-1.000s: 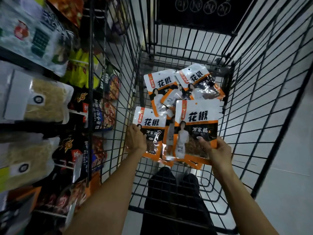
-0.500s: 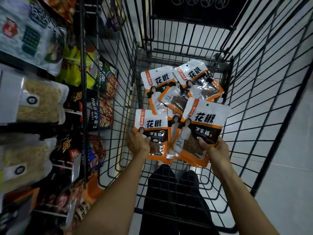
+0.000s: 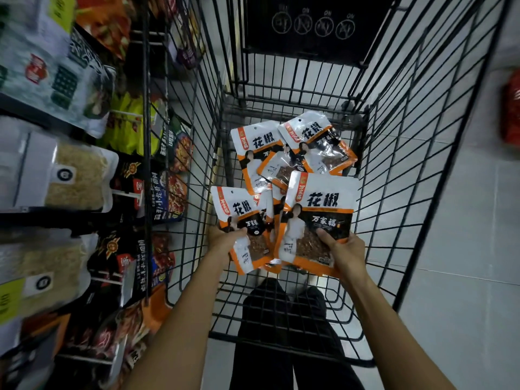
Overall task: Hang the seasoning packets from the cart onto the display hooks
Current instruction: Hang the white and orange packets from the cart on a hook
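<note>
Inside a black wire cart (image 3: 399, 153), my left hand (image 3: 225, 240) grips a white and orange seasoning packet (image 3: 242, 212) by its lower left part. My right hand (image 3: 342, 250) holds a larger-looking packet of the same kind (image 3: 323, 204) by its lower right corner, thumb across the front. Between the two, edges of more packets (image 3: 271, 220) show. Further in, a loose pile of the same packets (image 3: 295, 147) lies on the cart floor. Display hooks with hanging goods (image 3: 166, 192) stand to the left of the cart.
Shelves on the left carry bags of dried noodles (image 3: 73, 175), dark sauce packets (image 3: 132, 181) and yellow bags (image 3: 126, 119). A black panel (image 3: 309, 26) closes the cart's far end. White floor tiles (image 3: 464, 220) lie to the right. My dark trousers (image 3: 287, 333) show below the cart.
Both hands have lifted their packets slightly toward me. The right packet has turned from tilted back to nearly upright. The view has shifted a little left.
</note>
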The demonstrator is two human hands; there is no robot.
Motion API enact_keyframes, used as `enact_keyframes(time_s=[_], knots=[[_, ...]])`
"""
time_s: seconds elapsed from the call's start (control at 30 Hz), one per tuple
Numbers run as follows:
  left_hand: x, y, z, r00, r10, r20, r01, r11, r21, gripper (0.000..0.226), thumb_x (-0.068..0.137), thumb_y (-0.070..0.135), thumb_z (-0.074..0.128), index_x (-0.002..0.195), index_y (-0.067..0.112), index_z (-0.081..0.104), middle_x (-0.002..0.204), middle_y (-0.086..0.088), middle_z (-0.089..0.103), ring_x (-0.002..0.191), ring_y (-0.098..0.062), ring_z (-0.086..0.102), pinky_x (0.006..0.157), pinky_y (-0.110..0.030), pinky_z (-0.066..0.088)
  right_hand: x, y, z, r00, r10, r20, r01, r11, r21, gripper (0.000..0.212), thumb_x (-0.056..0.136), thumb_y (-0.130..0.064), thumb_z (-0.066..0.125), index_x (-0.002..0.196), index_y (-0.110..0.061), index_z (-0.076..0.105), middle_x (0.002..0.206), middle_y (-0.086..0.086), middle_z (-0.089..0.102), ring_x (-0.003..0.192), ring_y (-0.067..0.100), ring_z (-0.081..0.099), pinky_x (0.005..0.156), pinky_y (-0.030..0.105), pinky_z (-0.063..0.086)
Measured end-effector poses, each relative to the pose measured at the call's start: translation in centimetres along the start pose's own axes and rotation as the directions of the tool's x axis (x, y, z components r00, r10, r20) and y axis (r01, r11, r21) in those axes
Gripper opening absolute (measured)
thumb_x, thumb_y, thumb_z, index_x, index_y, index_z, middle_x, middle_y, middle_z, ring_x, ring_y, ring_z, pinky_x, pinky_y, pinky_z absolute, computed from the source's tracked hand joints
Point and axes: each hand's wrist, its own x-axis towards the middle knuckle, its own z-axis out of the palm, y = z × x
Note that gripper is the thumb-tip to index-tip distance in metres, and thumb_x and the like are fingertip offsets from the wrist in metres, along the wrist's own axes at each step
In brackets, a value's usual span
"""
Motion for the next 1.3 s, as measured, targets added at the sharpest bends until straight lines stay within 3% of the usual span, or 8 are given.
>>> enact_keyframes(time_s=[0.33, 0.43, 0.47, 0.57, 0.73, 0.9, 1.1, 1.3], knots=[[-9.4, 3.3, -5.1, 0.95, 0.289, -0.116, -0.29, 0.957, 0.014, 0.059, 0.073, 0.027, 0.081, 0.12, 0.004, 0.052, 0.106, -0.001, 0.054, 0.107, -0.019, 0.05, 0.089, -0.029, 0.042, -6.3, -5.7, -2.0, 0.969, -0.157, 0.191, 0.161, 0.987, -0.008, 0.019, 0.078, -0.021, 0.075, 0.09, -0.015, 0.063, 0.095, 0.011, 0.07, 0.086, 0.022, 0.067, 0.078, 0.042, 0.057], [-14.2, 4.1, -7.1, 0.9, 0.409, -0.149, -0.416, 0.909, -0.019, 0.029, 0.075, 0.027, 0.08, 0.087, 0.011, 0.058, 0.082, -0.005, 0.06, 0.093, -0.009, 0.038, 0.072, -0.033, 0.044, -8.8, -7.9, -3.0, 0.93, -0.254, 0.268, 0.269, 0.963, -0.019, 0.023, 0.077, -0.024, 0.076, 0.094, -0.014, 0.064, 0.09, 0.007, 0.071, 0.083, 0.02, 0.069, 0.067, 0.034, 0.058], [-16.0, 4.2, -7.9, 0.873, 0.46, -0.161, -0.469, 0.883, -0.025, 0.025, 0.076, 0.026, 0.079, 0.083, 0.01, 0.06, 0.079, -0.014, 0.063, 0.11, -0.037, 0.056, 0.068, -0.037, 0.046, -9.7, -8.6, -3.4, 0.907, -0.292, 0.303, 0.311, 0.95, -0.016, 0.021, 0.078, -0.024, 0.075, 0.094, -0.017, 0.065, 0.09, 0.005, 0.071, 0.083, 0.018, 0.069, 0.065, 0.03, 0.057], [-21.3, 3.8, -10.5, 0.779, 0.586, -0.225, -0.611, 0.79, -0.057, 0.02, 0.074, 0.029, 0.077, 0.08, 0.016, 0.063, 0.074, 0.003, 0.065, 0.071, -0.008, 0.06, 0.069, -0.031, 0.047, -12.7, -10.6, -4.7, 0.826, -0.386, 0.411, 0.433, 0.901, -0.024, 0.017, 0.079, -0.025, 0.074, 0.089, -0.027, 0.062, 0.091, 0.0, 0.069, 0.084, 0.015, 0.067, 0.069, 0.031, 0.055], [-31.0, 1.4, -14.6, 0.623, 0.63, -0.464, -0.723, 0.69, -0.036, 0.03, 0.075, 0.033, 0.077, 0.085, 0.013, 0.058, 0.078, 0.016, 0.034, 0.059, 0.002, 0.042, 0.059, -0.019, 0.04, -19.1, -13.4, -6.1, 0.669, -0.475, 0.572, 0.57, 0.821, 0.014, 0.02, 0.078, -0.027, 0.073, 0.095, -0.021, 0.063, 0.077, -0.006, 0.069, 0.063, 0.004, 0.067, 0.054, 0.021, 0.052], [-41.2, -2.7, -19.4, 0.543, 0.578, -0.609, -0.793, 0.592, -0.145, 0.048, 0.069, 0.033, 0.08, 0.11, 0.02, 0.06, 0.11, 0.001, 0.066, 0.104, -0.018, 0.061, 0.085, -0.033, 0.05, -27.1, -14.8, -5.9, 0.462, -0.467, 0.754, 0.652, 0.755, 0.068, 0.028, 0.075, -0.031, 0.073, 0.093, -0.012, 0.061, 0.084, 0.003, 0.071, 0.081, 0.017, 0.069, 0.072, 0.033, 0.054], [-52.5, -10.0, -25.3, 0.365, 0.537, -0.761, -0.867, 0.494, -0.067, 0.034, 0.058, 0.043, 0.078, 0.075, 0.019, 0.062, 0.057, 0.007, 0.053, 0.055, -0.01, 0.057, 0.058, -0.036, 0.052, -38.3, -13.8, -3.7, 0.157, -0.484, 0.861, 0.733, 0.641, 0.226, 0.016, 0.074, -0.03, 0.078, 0.087, -0.024, 0.072, 0.09, 0.006, 0.075, 0.09, 0.021, 0.071, 0.085, 0.04, 0.055], [-62.0, -20.4, -30.3, 0.231, 0.365, -0.902, -0.887, 0.46, -0.041, 0.057, 0.052, 0.052, 0.078, 0.083, 0.01, 0.056, 0.068, -0.001, 0.053, 0.072, -0.01, 0.06, 0.071, -0.04, 0.048, -49.6, -8.9, -1.2, -0.141, -0.376, 0.916, 0.741, 0.573, 0.349, 0.011, 0.071, -0.029, 0.079, 0.075, -0.025, 0.07, 0.062, -0.01, 0.067, 0.067, 0.008, 0.067, 0.074, 0.022, 0.053]])
